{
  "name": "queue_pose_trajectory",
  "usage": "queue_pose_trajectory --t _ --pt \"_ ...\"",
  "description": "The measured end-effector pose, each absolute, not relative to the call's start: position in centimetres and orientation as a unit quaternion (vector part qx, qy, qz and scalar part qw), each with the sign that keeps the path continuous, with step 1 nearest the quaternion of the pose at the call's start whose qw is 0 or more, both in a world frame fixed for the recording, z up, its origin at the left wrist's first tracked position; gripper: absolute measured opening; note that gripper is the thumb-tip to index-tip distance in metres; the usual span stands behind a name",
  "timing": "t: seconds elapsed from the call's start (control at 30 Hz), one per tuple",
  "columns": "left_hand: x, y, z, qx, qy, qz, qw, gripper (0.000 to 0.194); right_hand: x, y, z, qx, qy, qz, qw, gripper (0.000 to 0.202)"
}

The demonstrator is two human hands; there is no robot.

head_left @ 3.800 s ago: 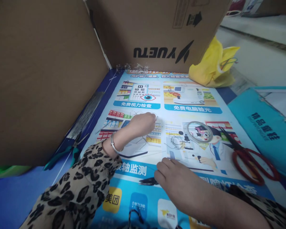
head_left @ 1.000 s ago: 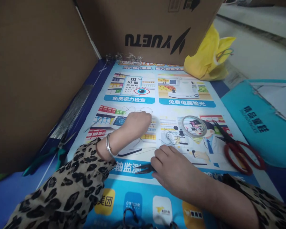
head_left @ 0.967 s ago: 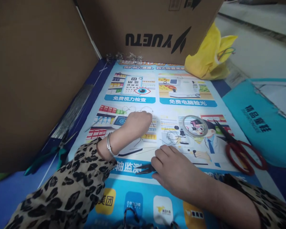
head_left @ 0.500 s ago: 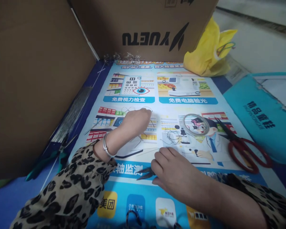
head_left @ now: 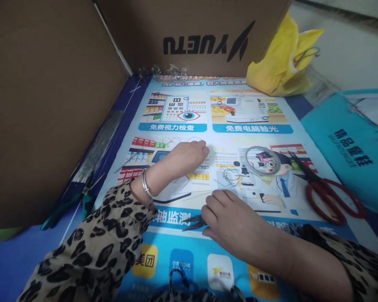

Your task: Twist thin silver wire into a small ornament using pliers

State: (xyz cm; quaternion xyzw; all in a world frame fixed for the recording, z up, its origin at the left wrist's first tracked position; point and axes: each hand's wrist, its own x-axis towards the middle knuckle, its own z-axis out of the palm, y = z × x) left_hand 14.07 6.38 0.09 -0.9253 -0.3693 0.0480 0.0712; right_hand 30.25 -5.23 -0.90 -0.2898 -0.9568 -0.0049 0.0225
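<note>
My left hand (head_left: 189, 158) rests over the printed poster (head_left: 216, 144), palm down with fingers curled together. Whatever it may pinch is hidden from me. Thin wires (head_left: 182, 139) lie just beyond that hand. In my right hand (head_left: 231, 216) is a pair of pliers (head_left: 193, 223), its dark jaws parted and pointing left; the handles are covered by my fingers. A tangle of fine wire (head_left: 229, 176) lies beyond my right hand. Farther right is a clear ring-shaped roll (head_left: 248, 163), perhaps tape.
Red-handled scissors (head_left: 326, 201) lie at right, beside a turquoise box (head_left: 337, 155). Behind stand cardboard panels (head_left: 204, 21) and a yellow bag (head_left: 279, 77). At left are a bundle of silvery wires (head_left: 99, 147) and green-handled pliers (head_left: 86, 201). Small wire pieces (head_left: 178, 71) sit at the back.
The view has shifted a little, so everything sits slightly higher and farther right. My left hand has edged right over the poster; my right hand keeps its hold on the pliers.
</note>
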Motion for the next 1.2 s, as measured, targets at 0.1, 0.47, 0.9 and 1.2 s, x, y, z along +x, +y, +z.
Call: queue_pose_trajectory --t 0.1,0.47,0.9,1.2 --pt "14.1 6.3 0.0 -0.924 -0.372 0.055 0.071 0.026 30.3 -5.2 -0.9 -0.287 -0.958 -0.002 0.021 0.028" --pt "13.8 6.2 0.7 -0.911 -0.41 0.003 -0.036 0.021 30.8 -4.7 -0.3 -0.304 -0.95 0.061 0.025 0.016" --pt "13.7 6.6 1.9 -0.873 -0.379 -0.084 -0.294 0.012 33.3 0.9 1.7 -0.583 -0.748 0.216 0.232 0.01" --pt "13.9 6.2 2.0 -0.875 -0.398 -0.05 -0.27 0.02 31.7 3.1 1.6 -0.565 -0.796 0.146 0.161 0.019"
